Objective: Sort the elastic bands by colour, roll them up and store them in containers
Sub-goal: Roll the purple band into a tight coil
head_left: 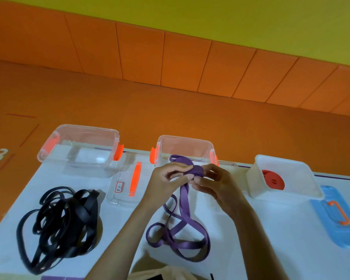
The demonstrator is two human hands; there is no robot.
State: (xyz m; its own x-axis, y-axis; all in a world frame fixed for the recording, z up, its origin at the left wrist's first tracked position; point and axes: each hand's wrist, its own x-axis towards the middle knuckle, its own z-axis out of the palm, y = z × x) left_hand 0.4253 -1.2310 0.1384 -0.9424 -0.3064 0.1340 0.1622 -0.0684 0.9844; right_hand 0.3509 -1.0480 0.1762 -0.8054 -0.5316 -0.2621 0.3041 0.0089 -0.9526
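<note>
A purple elastic band [178, 229] lies in loose loops on the white table [261, 229], and its upper end is wound into a small roll. My left hand [166, 178] and my right hand [212, 182] both pinch that roll, just in front of the middle clear container [185, 147]. A heap of black bands [63, 223] sits at the left. A rolled red band [273, 181] lies inside the white container [303, 178] at the right. The left clear container [79, 148] looks empty.
A clear lid [125, 182] with an orange clip and a small label lies between the two clear containers. A blue lid [339, 217] with an orange clip rests near the table's right edge. Orange floor and wall panels lie beyond the table.
</note>
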